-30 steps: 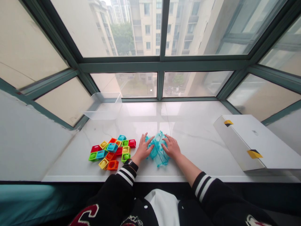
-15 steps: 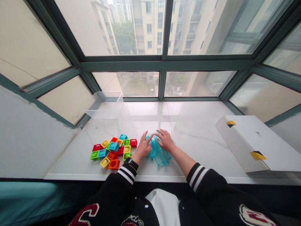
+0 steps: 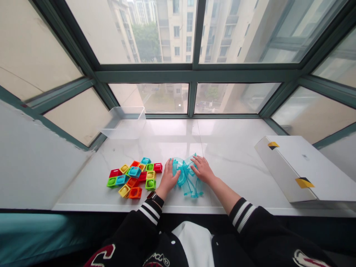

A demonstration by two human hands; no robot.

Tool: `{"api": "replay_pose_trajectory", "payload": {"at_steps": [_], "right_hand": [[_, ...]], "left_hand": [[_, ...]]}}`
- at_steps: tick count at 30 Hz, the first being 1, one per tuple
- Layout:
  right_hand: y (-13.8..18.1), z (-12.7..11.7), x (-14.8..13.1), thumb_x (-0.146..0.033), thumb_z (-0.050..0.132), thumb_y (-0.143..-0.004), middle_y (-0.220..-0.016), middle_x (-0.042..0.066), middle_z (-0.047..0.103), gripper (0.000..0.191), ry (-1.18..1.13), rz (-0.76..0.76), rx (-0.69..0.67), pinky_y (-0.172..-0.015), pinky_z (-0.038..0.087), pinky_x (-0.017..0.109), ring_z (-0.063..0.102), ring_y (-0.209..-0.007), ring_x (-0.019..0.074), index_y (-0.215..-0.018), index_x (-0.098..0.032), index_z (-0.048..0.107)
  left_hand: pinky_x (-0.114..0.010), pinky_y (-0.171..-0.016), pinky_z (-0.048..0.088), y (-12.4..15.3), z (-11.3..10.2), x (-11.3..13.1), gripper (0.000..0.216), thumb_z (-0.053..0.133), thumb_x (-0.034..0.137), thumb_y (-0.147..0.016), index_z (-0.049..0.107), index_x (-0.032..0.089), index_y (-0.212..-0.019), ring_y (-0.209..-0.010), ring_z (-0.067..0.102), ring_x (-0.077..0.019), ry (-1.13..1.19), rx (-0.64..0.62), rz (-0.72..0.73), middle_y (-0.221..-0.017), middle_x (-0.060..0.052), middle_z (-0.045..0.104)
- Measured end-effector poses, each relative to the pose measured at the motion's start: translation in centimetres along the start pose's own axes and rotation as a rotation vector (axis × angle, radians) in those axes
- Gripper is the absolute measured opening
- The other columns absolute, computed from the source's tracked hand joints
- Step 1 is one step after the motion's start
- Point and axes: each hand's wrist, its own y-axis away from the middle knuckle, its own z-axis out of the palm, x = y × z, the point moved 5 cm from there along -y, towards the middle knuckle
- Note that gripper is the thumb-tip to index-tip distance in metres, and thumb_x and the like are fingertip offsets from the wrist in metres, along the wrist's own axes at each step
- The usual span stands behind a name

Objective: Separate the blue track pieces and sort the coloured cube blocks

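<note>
A translucent light-blue plastic piece (image 3: 183,176) with curved, spreading arms lies on the white ledge in front of me. Along its left edge rests my left hand (image 3: 168,177), fingers stretched out and thumb reaching toward the middle of the piece. My right hand (image 3: 203,171) is at the upper right edge, its fingers spread over the rim; neither hand is visibly wrapped around it. Left of my left hand lies a loose pile of red, yellow, green, blue and orange plastic blocks (image 3: 135,183), some with round hollows on top.
A clear plastic bin (image 3: 122,133) stands at the back left by the window. On the right lies a large white box (image 3: 306,167) with yellow-black tabs. The marble-patterned ledge (image 3: 230,141) ends at window frames behind and a front edge near my body.
My hands have moved apart from above the blue piece to its two sides, showing more of its middle. Its arms look spread differently. The block pile is unchanged.
</note>
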Motion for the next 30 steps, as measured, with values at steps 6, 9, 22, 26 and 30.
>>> {"api": "replay_pose_trajectory", "payload": {"at_steps": [6, 9, 22, 26, 30], "right_hand": [[4.2, -0.9, 1.1, -0.051, 0.041, -0.107, -0.169, 0.009, 0.042, 0.058, 0.058, 0.076, 0.126, -0.131, 0.02, 0.059, 0.031, -0.159, 0.0333, -0.16, -0.029, 0.047], [5.6, 0.2, 0.6, -0.057, 0.045, -0.105, -0.173, 0.01, 0.036, 0.063, 0.11, 0.073, 0.077, -0.13, 0.018, 0.062, 0.028, -0.16, 0.0364, -0.163, -0.031, 0.043], [3.9, 2.8, -2.7, -0.052, 0.048, -0.105, -0.161, 0.014, 0.051, 0.06, 0.102, -0.027, 0.059, -0.128, 0.019, 0.061, 0.044, -0.148, 0.0336, -0.16, -0.026, 0.049], [3.6, 3.4, -3.7, -0.051, 0.05, -0.104, -0.159, 0.014, 0.052, 0.06, 0.091, -0.056, 0.068, -0.125, 0.027, 0.057, 0.046, -0.145, 0.0341, -0.159, -0.026, 0.051], [3.4, 3.9, -4.7, -0.051, 0.05, -0.104, -0.158, 0.014, 0.052, 0.059, 0.084, -0.075, 0.081, -0.122, 0.03, 0.054, 0.047, -0.144, 0.0338, -0.158, -0.026, 0.052]], "left_hand": [[-0.054, -0.133, 0.024, -0.4, 0.0, -0.4, 0.08, 0.055, 0.052, -0.101, 0.023, 0.023, -0.168, -0.165, 0.021, -0.0312, 0.026, 0.011, -0.044, -0.176, -0.017, 0.025], [-0.052, -0.133, 0.024, -0.9, 0.0, -0.4, 0.081, 0.057, 0.054, -0.1, 0.027, 0.022, -0.167, -0.164, 0.025, -0.0312, 0.013, -0.006, -0.019, -0.174, -0.017, 0.029], [-0.053, -0.133, 0.026, 0.3, -1.8, -2.4, 0.078, 0.06, 0.054, -0.099, 0.033, 0.022, -0.165, -0.162, 0.028, -0.0326, 0.052, -0.021, -0.009, -0.173, -0.017, 0.033], [-0.052, -0.133, 0.026, 0.7, -2.6, -3.4, 0.074, 0.061, 0.053, -0.099, 0.038, 0.021, -0.162, -0.162, 0.029, -0.0327, 0.042, -0.028, -0.024, -0.172, -0.017, 0.033], [-0.052, -0.132, 0.027, 1.0, -3.4, -4.1, 0.071, 0.06, 0.053, -0.1, 0.041, 0.022, -0.161, -0.161, 0.031, -0.0322, 0.029, -0.018, -0.026, -0.172, -0.016, 0.035]]}}
